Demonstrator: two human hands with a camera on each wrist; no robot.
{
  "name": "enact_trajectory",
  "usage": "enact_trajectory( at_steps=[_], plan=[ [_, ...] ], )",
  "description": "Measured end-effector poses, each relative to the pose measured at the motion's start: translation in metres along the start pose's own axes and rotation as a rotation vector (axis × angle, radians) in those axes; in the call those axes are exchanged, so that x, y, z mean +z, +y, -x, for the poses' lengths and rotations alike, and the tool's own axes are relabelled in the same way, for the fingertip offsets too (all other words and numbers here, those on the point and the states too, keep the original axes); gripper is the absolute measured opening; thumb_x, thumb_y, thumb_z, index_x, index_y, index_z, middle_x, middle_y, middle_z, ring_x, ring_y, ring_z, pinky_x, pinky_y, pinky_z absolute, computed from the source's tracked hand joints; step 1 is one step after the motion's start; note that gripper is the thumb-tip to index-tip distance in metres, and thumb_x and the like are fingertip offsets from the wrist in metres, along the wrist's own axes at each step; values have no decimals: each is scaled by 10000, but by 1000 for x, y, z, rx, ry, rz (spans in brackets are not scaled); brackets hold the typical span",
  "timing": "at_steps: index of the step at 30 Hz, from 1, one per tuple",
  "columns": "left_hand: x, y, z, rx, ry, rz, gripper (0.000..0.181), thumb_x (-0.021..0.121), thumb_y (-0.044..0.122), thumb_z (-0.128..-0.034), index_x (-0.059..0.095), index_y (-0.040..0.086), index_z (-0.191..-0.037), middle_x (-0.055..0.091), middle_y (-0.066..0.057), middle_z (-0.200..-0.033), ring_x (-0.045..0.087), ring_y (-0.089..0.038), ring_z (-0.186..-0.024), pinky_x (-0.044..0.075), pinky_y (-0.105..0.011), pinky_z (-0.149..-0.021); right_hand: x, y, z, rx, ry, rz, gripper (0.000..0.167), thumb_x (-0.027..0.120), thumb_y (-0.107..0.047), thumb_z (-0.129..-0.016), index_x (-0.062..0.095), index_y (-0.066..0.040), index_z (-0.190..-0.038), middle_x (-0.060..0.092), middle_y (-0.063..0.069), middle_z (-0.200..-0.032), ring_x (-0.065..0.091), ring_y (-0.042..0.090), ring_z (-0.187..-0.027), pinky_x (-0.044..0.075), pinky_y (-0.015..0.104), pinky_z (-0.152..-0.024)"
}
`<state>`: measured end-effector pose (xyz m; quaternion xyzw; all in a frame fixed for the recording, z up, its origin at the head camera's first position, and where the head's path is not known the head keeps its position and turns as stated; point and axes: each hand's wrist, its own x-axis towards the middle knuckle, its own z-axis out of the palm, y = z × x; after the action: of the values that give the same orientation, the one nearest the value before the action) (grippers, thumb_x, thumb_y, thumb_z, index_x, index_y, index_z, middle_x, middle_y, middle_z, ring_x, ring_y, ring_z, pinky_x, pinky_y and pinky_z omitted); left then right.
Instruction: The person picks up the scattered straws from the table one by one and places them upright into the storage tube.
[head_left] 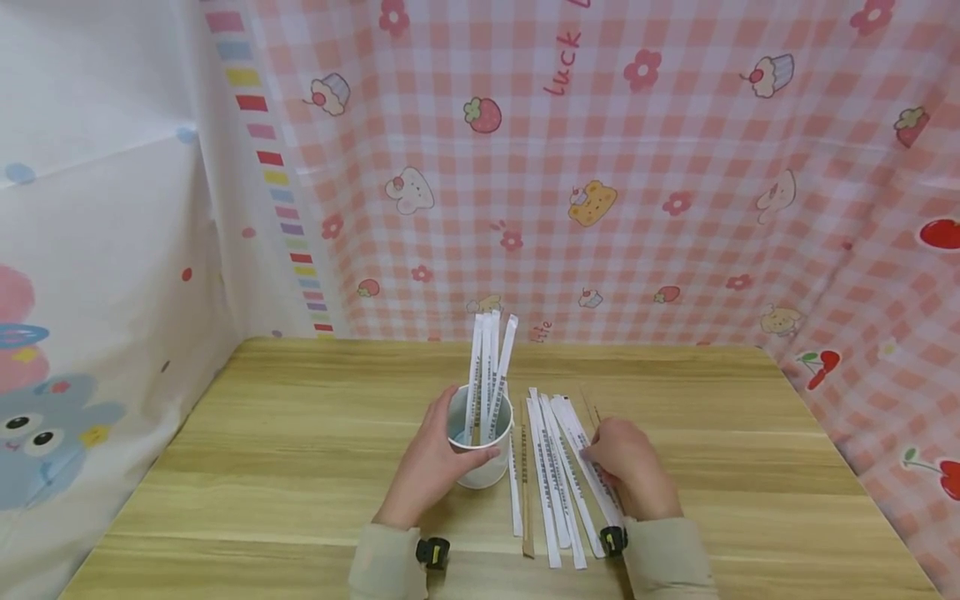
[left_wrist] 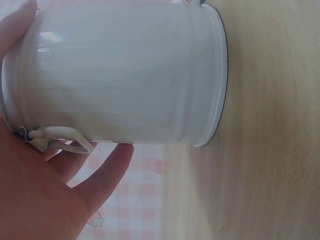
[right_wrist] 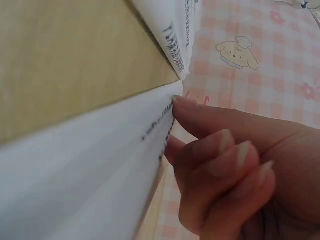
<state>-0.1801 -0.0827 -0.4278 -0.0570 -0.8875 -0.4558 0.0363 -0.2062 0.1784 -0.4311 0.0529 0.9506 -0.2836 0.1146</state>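
Gripping cup (head_left: 483, 477), left hand (head_left: 431, 467); right hand (head_left: 632, 465) pinching perhaps one straw (right_wrist: 90, 160), loose straws (head_left: 543, 467) between.

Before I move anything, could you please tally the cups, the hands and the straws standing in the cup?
Cup: 1
Hands: 2 (left hand, right hand)
Straws standing in it: 4 visible
Total: 7 visible

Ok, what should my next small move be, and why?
I'd probably lift the wrapped straw toward the white cup: your right hand seems to pinch it, your left hand holds the cup, and similar straws stand inside.
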Motion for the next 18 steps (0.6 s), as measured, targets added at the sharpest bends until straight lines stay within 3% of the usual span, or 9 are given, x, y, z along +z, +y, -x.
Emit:
enact_trajectory(
  at_steps=[9,18],
  plan=[
    [1,0,0,-7,2,-9,980,724,577,-600,234,267,-1390,338,40,-1344,433,-246,-1140,381,-480,-892,3,3,-2,41,-3,-42,147,640,-147,-807,566,-31,-757,495,82,-617,454,158,-456,369,247,-403],
    [1,1,-1,-4,5,-8,974,737,545,-610,232,257,-1391,338,22,-1349,422,-249,-1153,371,-479,-906,2,3,1,-2,-9,3,244,628,-148,-787,531,-68,-578,451,24,-489,391,110,-369,319,209,-347]
  ],
)
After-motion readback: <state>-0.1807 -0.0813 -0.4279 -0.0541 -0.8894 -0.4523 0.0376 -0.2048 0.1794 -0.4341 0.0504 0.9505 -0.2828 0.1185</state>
